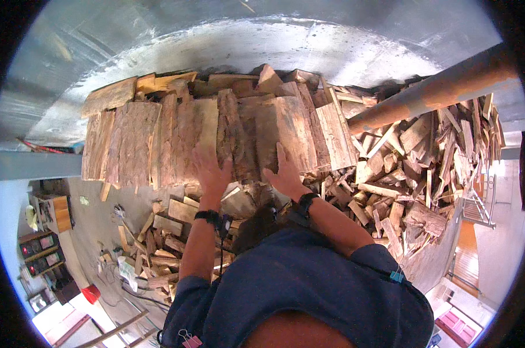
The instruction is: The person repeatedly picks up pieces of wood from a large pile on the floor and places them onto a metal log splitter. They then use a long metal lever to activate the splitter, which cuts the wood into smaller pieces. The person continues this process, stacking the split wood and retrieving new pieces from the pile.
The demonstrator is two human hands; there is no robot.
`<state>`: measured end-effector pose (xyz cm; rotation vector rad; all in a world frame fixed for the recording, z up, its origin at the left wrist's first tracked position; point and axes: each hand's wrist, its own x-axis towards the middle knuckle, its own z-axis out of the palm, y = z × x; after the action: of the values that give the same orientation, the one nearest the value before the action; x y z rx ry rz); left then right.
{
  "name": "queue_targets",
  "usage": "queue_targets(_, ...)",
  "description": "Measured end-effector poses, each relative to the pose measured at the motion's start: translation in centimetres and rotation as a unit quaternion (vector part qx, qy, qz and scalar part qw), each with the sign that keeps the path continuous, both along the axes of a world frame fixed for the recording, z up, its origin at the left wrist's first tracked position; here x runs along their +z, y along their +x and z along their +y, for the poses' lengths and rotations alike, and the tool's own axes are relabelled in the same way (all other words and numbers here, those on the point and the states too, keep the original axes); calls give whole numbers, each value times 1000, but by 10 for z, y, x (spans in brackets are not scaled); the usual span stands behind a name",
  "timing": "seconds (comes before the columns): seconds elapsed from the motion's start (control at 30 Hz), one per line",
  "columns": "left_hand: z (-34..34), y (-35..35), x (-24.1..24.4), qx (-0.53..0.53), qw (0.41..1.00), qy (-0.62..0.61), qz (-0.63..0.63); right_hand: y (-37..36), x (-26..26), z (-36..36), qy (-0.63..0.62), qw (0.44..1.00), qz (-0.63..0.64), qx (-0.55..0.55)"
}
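A row of split firewood (138, 139), several pieces with rough bark, lies side by side along the top of a stack in front of me. My left hand (211, 169) rests palm down, fingers apart, at the near end of a pale-faced piece (205, 124). My right hand (285, 176) is spread at the near edge of a broad split log (293, 130). Between the hands lie darker bark-covered pieces (232, 130). Neither hand is closed around wood; how firmly they press cannot be told. Each wrist wears a black strap.
A rusty pipe (436, 93) slants across the right. Loose firewood (388, 174) heaps beneath it, with more split wood (171, 239) at lower left. Behind the stack rises a grey wall (266, 41). A red container (91, 294) and cables (145, 296) sit at lower left.
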<state>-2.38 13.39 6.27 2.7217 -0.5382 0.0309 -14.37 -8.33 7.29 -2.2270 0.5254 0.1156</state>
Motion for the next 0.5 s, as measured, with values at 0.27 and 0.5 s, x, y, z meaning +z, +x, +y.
queue_targets(0.27, -67, -73, 26, -270, 960, 26, 76, 3, 22, -12, 93, 996, -5, -10)
queue_targets(0.5, -78, -73, 4, -246, 967, 59, 29, 2, 13, -14, 29, 999, -20, -10)
